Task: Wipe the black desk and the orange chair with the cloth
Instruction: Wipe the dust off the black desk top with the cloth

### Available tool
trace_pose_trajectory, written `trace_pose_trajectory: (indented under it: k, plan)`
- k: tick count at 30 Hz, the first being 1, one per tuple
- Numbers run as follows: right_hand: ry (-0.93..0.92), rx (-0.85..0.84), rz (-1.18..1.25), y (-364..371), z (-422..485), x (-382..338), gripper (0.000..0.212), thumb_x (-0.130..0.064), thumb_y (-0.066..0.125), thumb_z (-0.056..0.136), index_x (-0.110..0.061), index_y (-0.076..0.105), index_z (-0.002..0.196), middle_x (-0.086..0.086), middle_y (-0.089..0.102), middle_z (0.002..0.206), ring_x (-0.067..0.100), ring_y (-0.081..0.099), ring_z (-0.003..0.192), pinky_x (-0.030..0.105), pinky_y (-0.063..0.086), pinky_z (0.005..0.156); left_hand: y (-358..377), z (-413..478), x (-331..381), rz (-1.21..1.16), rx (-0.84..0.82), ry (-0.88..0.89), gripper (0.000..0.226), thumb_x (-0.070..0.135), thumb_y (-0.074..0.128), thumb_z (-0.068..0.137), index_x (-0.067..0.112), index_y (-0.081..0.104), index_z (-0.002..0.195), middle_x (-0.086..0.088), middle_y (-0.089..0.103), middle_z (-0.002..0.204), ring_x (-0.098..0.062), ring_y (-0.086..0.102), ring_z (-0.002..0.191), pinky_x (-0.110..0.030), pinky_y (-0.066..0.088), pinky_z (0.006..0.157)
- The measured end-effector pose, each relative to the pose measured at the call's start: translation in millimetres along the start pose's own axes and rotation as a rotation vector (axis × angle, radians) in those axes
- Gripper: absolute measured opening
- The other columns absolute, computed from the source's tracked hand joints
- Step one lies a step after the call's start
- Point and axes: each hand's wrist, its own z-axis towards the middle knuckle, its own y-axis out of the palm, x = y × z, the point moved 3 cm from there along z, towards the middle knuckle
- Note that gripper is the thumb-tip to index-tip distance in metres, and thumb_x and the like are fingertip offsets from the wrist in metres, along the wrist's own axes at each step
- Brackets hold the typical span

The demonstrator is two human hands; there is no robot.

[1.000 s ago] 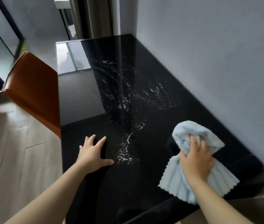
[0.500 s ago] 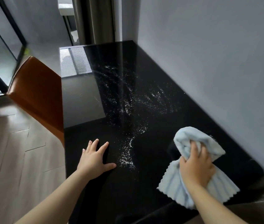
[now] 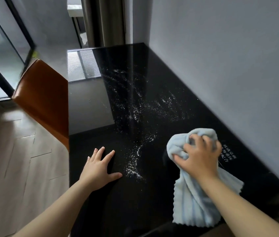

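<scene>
Desk wipe barely begun; chair not yet touched.

Pale blue cloth (image 3: pixel 197 200) lies at lower right of the frame on the black desk (image 3: pixel 152 65), bunched under the right hand (image 3: pixel 198 158), whose fingers curl into its top fold. White specks (image 3: pixel 135 161) cover the desk's centre, so most of the desk is left, and the orange chair (image 3: pixel 44 100) at mid left looks unwiped. Left hand (image 3: pixel 99 168) rests flat, fingers spread, just left of the specks. Against half a second ago, the right hand and the bunched cloth sit further left, nearer the specks, and small white markings (image 3: pixel 227 153) show beside the hand; the left hand is unmoved.
</scene>
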Motion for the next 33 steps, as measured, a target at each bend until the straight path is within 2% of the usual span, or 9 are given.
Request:
trace_pose_trajectory:
  k: [5,9,11,14,16,21,28,30,33]
  plan:
    - [-0.045,-0.161,-0.017,8.6,17.4,5.9,0.053,-0.063,0.053,0.067,-0.027,0.066,0.105,0.006,0.042,0.137,0.034,0.04,0.119,0.059,0.028,0.096,0.6,-0.6,-0.8,-0.001,0.01,0.008,0.093,0.067,0.057,0.076,0.035,0.008,0.149,-0.004,-0.006,0.159,-0.024,-0.012,0.145,-0.041,0.0,0.117]
    - [0.297,-0.652,0.022,37.1,-10.5,0.2,0.072,-0.076,0.032,0.08,-0.045,0.021,0.144,0.003,0.016,0.156,0.03,0.024,0.137,0.05,0.025,0.108,1.8,-1.4,-0.7,-0.003,0.016,0.009,0.093,0.067,0.057,0.077,0.035,0.009,0.149,-0.004,-0.006,0.159,-0.024,-0.012,0.145,-0.04,0.0,0.117]
    - [0.278,-0.647,0.006,33.9,-26.8,-27.1,0.076,-0.078,0.027,0.079,-0.042,0.019,0.146,0.008,0.019,0.155,0.032,0.029,0.135,0.049,0.03,0.104,1.5,-1.7,-0.7,-0.007,0.022,0.004,0.093,0.067,0.057,0.076,0.035,0.009,0.149,-0.003,-0.006,0.159,-0.024,-0.013,0.145,-0.04,0.0,0.117]
    - [0.01,-0.578,0.109,19.0,-36.8,-53.6,0.076,-0.074,0.033,0.072,-0.032,0.052,0.132,0.015,0.05,0.138,0.035,0.057,0.113,0.05,0.047,0.083,1.7,-1.9,-0.9,-0.011,0.024,0.01,0.093,0.067,0.057,0.076,0.035,0.009,0.149,-0.003,-0.005,0.159,-0.023,-0.013,0.145,-0.04,-0.001,0.117]
    - [-0.056,-0.492,0.119,21.0,-29.1,-35.4,0.063,-0.064,0.049,0.076,-0.026,0.06,0.125,0.015,0.051,0.137,0.034,0.06,0.107,0.047,0.051,0.073,1.1,-1.8,-1.1,-0.013,0.024,0.007,0.093,0.067,0.057,0.076,0.035,0.01,0.149,-0.003,-0.005,0.159,-0.023,-0.013,0.145,-0.04,-0.001,0.117]
    - [0.473,-0.404,0.046,36.3,-4.5,23.6,0.062,-0.034,0.068,0.082,-0.006,0.047,0.133,0.025,0.047,0.133,0.042,0.047,0.116,0.055,0.043,0.081,2.3,-2.2,-0.9,-0.011,0.024,0.005,0.092,0.067,0.056,0.076,0.036,0.009,0.149,-0.003,-0.005,0.159,-0.022,-0.012,0.145,-0.039,-0.001,0.117]
    - [-0.133,-0.404,0.111,20.1,-50.4,-80.4,0.065,-0.057,0.055,0.065,-0.032,0.052,0.125,0.019,0.055,0.13,0.042,0.057,0.111,0.061,0.045,0.078,4.1,-5.7,-4.0,0.057,0.043,0.038,0.09,0.072,0.046,0.079,0.036,0.003,0.149,-0.002,-0.009,0.159,-0.021,-0.015,0.144,-0.036,-0.003,0.116]
    - [0.007,-0.433,0.046,27.9,-34.2,-46.5,0.063,-0.048,0.071,0.066,-0.032,0.057,0.125,0.016,0.051,0.135,0.042,0.052,0.116,0.061,0.042,0.081,2.8,-5.8,-6.4,0.105,0.037,0.051,0.087,0.073,0.041,0.081,0.036,0.0,0.149,-0.002,-0.01,0.159,-0.02,-0.016,0.144,-0.036,-0.003,0.117]
    - [0.426,-0.539,-0.029,32.3,-20.9,0.1,0.059,-0.051,0.049,0.087,-0.039,0.033,0.142,0.007,0.023,0.151,0.035,0.033,0.127,0.054,0.039,0.093,1.9,-6.3,-7.2,0.172,0.013,0.062,0.086,0.076,0.035,0.081,0.038,-0.003,0.148,-0.001,-0.011,0.158,-0.02,-0.015,0.145,-0.036,0.001,0.117]
